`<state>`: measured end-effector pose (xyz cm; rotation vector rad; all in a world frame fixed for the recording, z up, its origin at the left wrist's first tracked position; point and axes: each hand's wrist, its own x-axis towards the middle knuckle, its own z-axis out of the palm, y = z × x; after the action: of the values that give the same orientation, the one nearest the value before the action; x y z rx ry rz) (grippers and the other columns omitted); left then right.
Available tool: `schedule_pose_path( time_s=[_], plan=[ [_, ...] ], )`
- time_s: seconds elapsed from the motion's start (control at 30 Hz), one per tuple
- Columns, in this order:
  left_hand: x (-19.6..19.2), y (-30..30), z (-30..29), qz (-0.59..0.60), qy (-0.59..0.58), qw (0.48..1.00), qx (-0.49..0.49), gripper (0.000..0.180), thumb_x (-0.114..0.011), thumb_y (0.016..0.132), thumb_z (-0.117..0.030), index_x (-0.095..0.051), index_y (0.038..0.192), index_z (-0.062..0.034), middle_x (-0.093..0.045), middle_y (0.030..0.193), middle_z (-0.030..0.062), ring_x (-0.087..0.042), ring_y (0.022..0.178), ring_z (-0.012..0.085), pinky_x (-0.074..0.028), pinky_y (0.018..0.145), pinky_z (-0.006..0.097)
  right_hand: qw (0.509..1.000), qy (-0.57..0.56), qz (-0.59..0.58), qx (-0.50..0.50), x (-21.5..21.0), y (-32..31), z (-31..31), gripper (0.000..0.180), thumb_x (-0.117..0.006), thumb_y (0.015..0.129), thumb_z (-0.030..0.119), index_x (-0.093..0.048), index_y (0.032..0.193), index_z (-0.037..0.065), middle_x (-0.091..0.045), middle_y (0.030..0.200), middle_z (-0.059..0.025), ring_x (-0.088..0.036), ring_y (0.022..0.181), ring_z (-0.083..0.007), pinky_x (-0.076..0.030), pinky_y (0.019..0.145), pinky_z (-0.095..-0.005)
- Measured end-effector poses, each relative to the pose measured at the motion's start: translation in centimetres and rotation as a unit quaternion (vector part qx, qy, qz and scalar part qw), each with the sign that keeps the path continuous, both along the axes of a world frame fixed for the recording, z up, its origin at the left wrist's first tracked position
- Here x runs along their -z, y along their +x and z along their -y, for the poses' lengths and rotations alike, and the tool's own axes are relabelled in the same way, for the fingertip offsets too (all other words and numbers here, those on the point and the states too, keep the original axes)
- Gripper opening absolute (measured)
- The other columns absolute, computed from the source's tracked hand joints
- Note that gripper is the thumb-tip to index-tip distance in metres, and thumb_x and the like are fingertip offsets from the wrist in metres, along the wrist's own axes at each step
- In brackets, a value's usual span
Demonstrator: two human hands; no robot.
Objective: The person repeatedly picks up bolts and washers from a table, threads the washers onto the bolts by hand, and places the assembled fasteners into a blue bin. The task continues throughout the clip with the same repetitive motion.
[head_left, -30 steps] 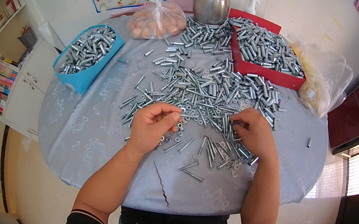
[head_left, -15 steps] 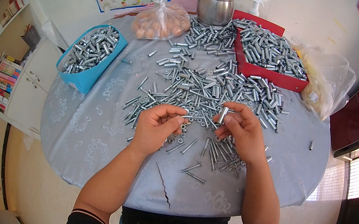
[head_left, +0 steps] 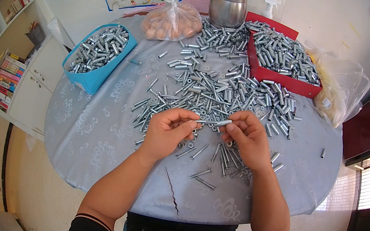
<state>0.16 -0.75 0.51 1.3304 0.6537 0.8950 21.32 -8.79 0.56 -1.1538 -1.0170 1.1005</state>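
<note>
Over the near edge of the hardware pile, my left hand (head_left: 169, 131) pinches a thin metal bolt (head_left: 207, 122) that points to the right. My right hand (head_left: 249, 140) grips a shiny metal sleeve (head_left: 223, 122) between thumb and fingers. Bolt and sleeve lie end to end, meeting between the hands; whether the bolt is inside the sleeve I cannot tell. Beneath and behind them spreads a pile of bolts and sleeves (head_left: 220, 89). Nuts (head_left: 191, 145) lie below my left fingers, and several loose bolts (head_left: 205, 183) rest closer to me.
A blue container (head_left: 93, 83) of metal parts stands at left, a red box (head_left: 285, 82) of them at back right. Behind are a knotted bag of eggs (head_left: 172, 23), a steel pot (head_left: 228, 7) and a plastic bag (head_left: 345, 99). The grey tablecloth (head_left: 92, 159) has a tear.
My hands have come closer together. The sleeve, upright before, is now tipped nearly level and brought to the bolt's end. The whole view has shifted slightly.
</note>
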Motion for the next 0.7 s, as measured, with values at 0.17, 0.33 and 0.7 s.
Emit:
schedule_pose_path(
  time_s=[0.17,0.33,0.7],
  plan=[
    [0.06,-0.08,-0.01,0.006,0.000,1.000,-0.009,0.017,-0.061,0.090,0.000,-0.065,0.106,0.0015,-0.070,0.090,0.0091,-0.063,0.068,0.0094,-0.052,0.062,0.022,1.000,-0.001,-0.020,0.019,-0.20,-0.45,0.08,0.016,-0.057,0.095,0.005,-0.053,0.110,0.002,-0.069,0.093,-0.0093,-0.065,0.077,-0.0124,-0.052,0.067,-0.0256],
    [0.19,0.19,-0.07,0.005,0.009,1.000,-0.013,0.016,-0.061,0.090,0.000,-0.065,0.105,0.0015,-0.070,0.089,0.0086,-0.062,0.067,0.0090,-0.051,0.062,0.021,1.000,-0.001,-0.025,0.017,-0.22,-0.03,0.03,0.016,-0.057,0.095,0.005,-0.053,0.110,0.002,-0.069,0.094,-0.0103,-0.066,0.077,-0.0135,-0.053,0.067,-0.0261],
    [0.25,0.28,0.53,-0.048,0.010,0.998,0.047,0.027,-0.058,0.094,-0.004,-0.061,0.120,0.0026,-0.069,0.103,0.0118,-0.070,0.089,0.0173,-0.057,0.076,0.027,0.997,-0.015,0.074,0.008,-0.29,-0.94,0.54,0.015,-0.070,0.086,0.003,-0.065,0.100,0.000,-0.067,0.088,-0.0025,-0.060,0.077,-0.0075,-0.049,0.068,-0.0221]
  ],
)
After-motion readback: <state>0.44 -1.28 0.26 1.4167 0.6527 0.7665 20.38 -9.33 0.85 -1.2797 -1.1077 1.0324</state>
